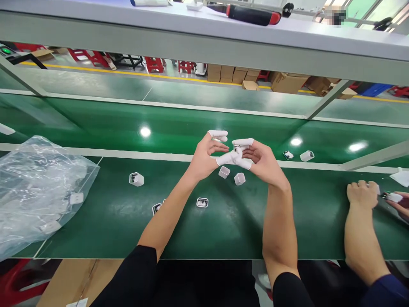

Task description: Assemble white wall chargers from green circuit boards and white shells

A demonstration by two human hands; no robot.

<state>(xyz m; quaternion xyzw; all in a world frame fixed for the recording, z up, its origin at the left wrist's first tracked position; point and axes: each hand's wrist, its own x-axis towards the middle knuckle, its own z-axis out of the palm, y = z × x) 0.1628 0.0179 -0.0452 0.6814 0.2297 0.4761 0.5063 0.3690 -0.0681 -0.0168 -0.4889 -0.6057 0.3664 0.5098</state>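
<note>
My left hand (206,155) is raised over the green table, its thumb and fingers apart. White covers sit on its thumb and some fingertips. The thumb tip meets the fingertips of my right hand (260,160), which are also covered in white. Between the right thumb and fingers is a small part with a dark, shiny edge (237,147), mostly hidden. Just below lie two white box-shaped housings, one on the left (224,172) and one on the right (239,178). Nearer me is a white-rimmed piece with dark insides (202,202). A similar piece (156,208) is partly behind my left forearm.
A white housing (136,179) and a clear plastic bag (38,196) lie to the left. At the right a co-worker's hand (362,194) works at the table. Beyond are another housing (307,156) and a small part (288,154). A shelf (191,40) holding a red-black tool (254,15) crosses above.
</note>
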